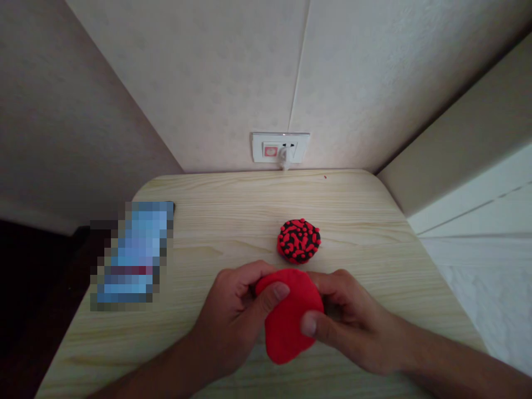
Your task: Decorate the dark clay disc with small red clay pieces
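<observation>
Between my two hands is a flat, roughly oval sheet of red modelling clay (291, 327), held up over the front of the table. My left hand (236, 310) pinches its upper left side, thumb on the face and fingers behind. On the right edge, my right hand (353, 318) grips it the same way, with the fingertips hidden behind the sheet. Just beyond the sheet sits a small round clay piece (299, 241), black on top with red dots and squiggles and some red around its lower side.
A phone-like device (135, 249), blurred by pixels, lies along the left side of the wooden table (216, 216). At the back, a wall socket (280, 148) holds a plug with a thin white cable. A tiny red crumb (325, 177) lies near the rear edge.
</observation>
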Available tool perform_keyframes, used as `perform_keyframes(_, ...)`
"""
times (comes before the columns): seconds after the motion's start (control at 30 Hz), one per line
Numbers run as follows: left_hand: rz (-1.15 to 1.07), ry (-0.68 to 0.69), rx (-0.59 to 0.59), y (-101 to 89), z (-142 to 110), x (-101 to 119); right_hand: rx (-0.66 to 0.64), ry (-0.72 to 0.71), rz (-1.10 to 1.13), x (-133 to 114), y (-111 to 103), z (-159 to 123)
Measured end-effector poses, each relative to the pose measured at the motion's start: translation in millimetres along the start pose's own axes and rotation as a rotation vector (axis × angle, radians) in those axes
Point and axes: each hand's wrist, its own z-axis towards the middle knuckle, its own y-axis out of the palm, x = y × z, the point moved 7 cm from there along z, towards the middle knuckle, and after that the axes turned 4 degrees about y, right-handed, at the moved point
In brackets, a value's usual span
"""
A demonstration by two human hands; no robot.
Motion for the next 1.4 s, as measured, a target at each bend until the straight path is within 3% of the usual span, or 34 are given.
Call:
perform_keyframes(0.13, -0.001, -0.027, 0.016, -1.0, -0.7, -2.8, 0.046, 0.06, 0.025, 6.2, -1.2, 0.6)
perform_keyframes(0.4, -0.261, -0.16, -0.109, 9.7, 3.3, -14.0, 0.06, 0.067, 0.017, 15.1, -4.5, 2.9)
perform_keyframes(0.63, -0.155, -0.131, -0.06, 7.4, 2.1, -10.9, 0.071, 0.034, -0.165, 6.6, -7.6, 3.7)
perform_keyframes(0.83, 0.004, -0.024, -0.271, 13.8, -4.9, -7.4, -0.087, 0.095, -0.049, 9.0, 2.0, 3.4)
perform_keyframes(0.9, 0.124, 0.04, -0.27, 12.5, -4.0, -2.9, -0.109, 0.105, -0.055, 9.5, 3.7, 3.3)
perform_keyframes(1.1, 0.202, 0.066, -0.14, 6.8, -0.4, -0.9, 0.017, 0.032, -0.089, 4.5, -2.8, 5.8)
perform_keyframes(1.27, 0.119, -0.008, -0.205, 8.6, -2.6, -7.7, -0.002, 0.013, -0.193, 4.1, -0.7, 5.3)
perform_keyframes(1.4, 0.196, 0.068, -0.183, 6.5, -2.0, -2.3, 0.069, -0.017, -0.201, 4.9, -6.7, 4.3)
